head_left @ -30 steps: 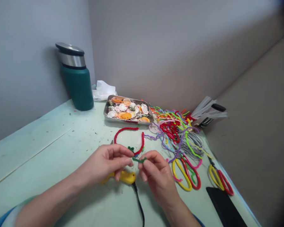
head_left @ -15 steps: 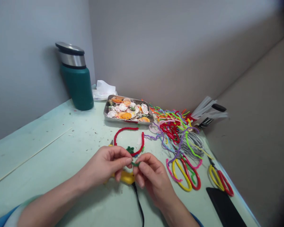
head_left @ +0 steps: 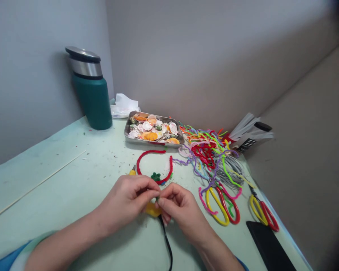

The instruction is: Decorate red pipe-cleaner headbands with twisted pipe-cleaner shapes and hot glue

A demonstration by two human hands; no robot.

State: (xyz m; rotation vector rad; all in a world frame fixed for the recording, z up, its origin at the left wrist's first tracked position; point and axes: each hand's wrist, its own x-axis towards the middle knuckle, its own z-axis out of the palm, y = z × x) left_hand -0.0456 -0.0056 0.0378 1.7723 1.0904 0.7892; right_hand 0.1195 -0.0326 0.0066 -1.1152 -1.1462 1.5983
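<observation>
Between the fingertips of both hands is a short dark green pipe cleaner [head_left: 157, 198], mostly covered by the fingers. My left hand [head_left: 134, 195] pinches it from the left, and my right hand [head_left: 178, 205] pinches it from the right, with the fingertips nearly touching. Under the hands lies a yellow glue gun [head_left: 153, 210], its nozzle pointing away and its black cord running toward me. Just beyond the fingers rests a red pipe cleaner loop [head_left: 138, 162], open at the far side, with a dark green flower-like piece [head_left: 156, 176] at its near edge.
A metal tray [head_left: 138, 142] of shells stands at the back, beside a teal bottle [head_left: 92, 101]. Tangled coloured pipe cleaners [head_left: 206, 150] lie right, with red-and-yellow scissors [head_left: 223, 207] and another pair [head_left: 262, 212] near a black flat object [head_left: 268, 244]. A thin stick [head_left: 42, 182] lies left.
My hands have drawn closer together, and the green pipe cleaner between them shows less than before. The view has shifted slightly.
</observation>
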